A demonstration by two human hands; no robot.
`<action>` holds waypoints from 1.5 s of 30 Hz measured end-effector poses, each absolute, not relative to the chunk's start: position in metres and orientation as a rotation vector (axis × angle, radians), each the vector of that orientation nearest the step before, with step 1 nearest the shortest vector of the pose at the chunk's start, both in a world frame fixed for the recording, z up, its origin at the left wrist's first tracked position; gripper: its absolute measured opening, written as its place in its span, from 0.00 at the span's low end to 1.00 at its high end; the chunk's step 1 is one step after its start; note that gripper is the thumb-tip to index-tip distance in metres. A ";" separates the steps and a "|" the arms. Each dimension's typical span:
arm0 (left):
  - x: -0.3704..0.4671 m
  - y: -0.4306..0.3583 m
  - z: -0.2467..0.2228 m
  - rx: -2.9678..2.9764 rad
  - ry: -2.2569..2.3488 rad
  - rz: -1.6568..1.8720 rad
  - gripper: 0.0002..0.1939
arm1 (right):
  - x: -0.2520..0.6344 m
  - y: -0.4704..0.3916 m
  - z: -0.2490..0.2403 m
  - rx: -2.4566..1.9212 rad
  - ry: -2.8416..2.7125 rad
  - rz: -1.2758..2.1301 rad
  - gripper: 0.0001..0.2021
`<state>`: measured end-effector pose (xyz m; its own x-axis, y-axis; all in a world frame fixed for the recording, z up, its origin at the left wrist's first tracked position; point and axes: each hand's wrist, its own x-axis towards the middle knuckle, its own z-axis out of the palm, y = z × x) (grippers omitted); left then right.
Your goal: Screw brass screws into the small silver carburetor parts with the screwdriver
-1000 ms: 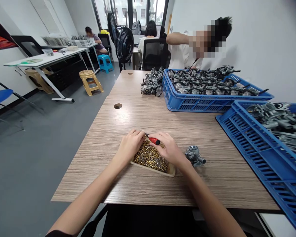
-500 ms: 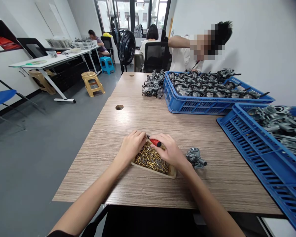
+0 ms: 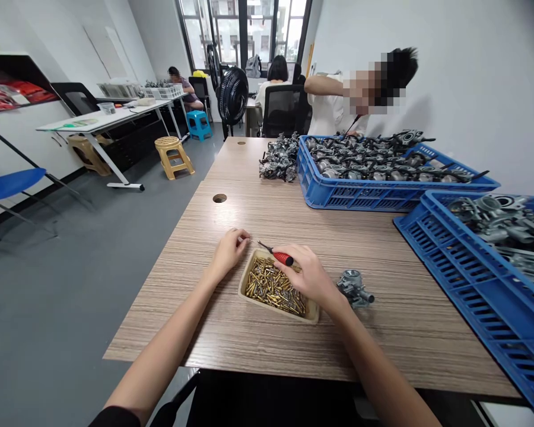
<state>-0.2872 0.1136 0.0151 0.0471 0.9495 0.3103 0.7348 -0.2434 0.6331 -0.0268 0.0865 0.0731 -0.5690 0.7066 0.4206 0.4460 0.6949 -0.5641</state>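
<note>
My right hand [image 3: 303,271] grips a red-handled screwdriver [image 3: 283,258] above the right part of a cream tray [image 3: 242,284]; its dark shaft points up and left. Many small brass pieces [image 3: 271,287] fill the tray. Off the tray's upper left side, my left hand [image 3: 231,248] has its fingers pressed together at the tips; anything between them is too small to make out. A grey metal carburetor [image 3: 352,287] sits on the table just right of my right wrist.
Two blue crates [image 3: 351,198] [image 3: 467,267] of metal parts stand at the back and right of the wooden table [image 3: 173,296]. More carburetors [image 3: 279,157] lie beside the back crate. Behind it, a person [image 3: 333,101] leans over, holding a thin dark tool.
My left hand has moved left, away from the screwdriver tip and the tray. The screwdriver stays in my right hand, its shaft now uncovered. The view has shifted slightly.
</note>
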 end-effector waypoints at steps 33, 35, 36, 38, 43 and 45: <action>-0.281 0.123 0.005 1.794 1.678 1.105 0.12 | -0.025 0.096 0.068 -1.042 -1.956 0.719 0.12; -0.282 0.124 0.005 1.778 1.668 1.117 0.13 | -0.025 0.096 0.069 -1.050 -1.910 0.761 0.13; -0.282 0.124 0.005 1.770 1.657 1.125 0.13 | -0.025 0.097 0.070 -1.054 -1.888 0.779 0.13; -0.283 0.124 0.007 1.739 1.613 1.144 0.14 | -0.024 0.099 0.071 -1.056 -1.849 0.816 0.14; -0.282 0.124 0.014 1.586 1.457 1.195 0.18 | -0.019 0.106 0.071 -1.025 -1.688 0.972 0.16; -0.281 0.123 0.016 1.551 1.408 1.203 0.18 | -0.018 0.108 0.070 -1.017 -1.628 1.036 0.19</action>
